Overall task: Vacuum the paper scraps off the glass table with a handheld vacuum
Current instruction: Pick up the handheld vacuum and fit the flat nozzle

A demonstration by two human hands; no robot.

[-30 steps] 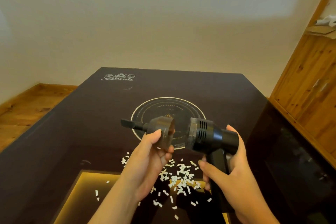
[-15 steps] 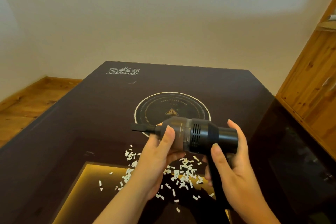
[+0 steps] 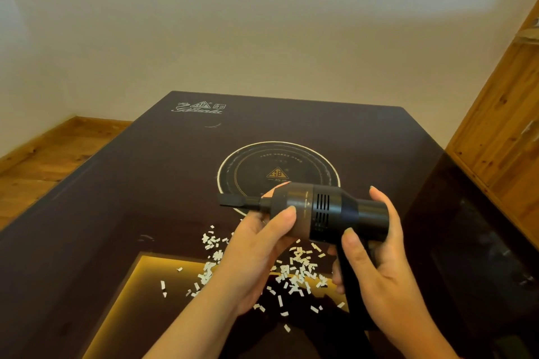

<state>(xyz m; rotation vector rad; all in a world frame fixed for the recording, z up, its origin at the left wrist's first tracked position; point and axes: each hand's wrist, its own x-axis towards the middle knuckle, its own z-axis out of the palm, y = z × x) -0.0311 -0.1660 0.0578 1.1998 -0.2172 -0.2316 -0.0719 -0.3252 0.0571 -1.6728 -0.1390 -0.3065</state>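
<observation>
Gripping the handheld vacuum (image 3: pixel 323 213) above the paper scraps (image 3: pixel 294 274), left hand (image 3: pixel 256 253) holds its front, right hand (image 3: pixel 376 259) its handle.

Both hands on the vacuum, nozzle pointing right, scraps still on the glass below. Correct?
Not quite: the head view shows the nozzle pointing left. The rest holds: the left hand and the right hand both hold the vacuum, and the paper scraps lie on the glass table below.

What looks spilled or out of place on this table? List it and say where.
Small white paper scraps lie scattered over the near part of the dark glass table, some on its lit yellow panel, beneath both hands. The black handheld vacuum is held above them; nothing looks damaged.
</observation>
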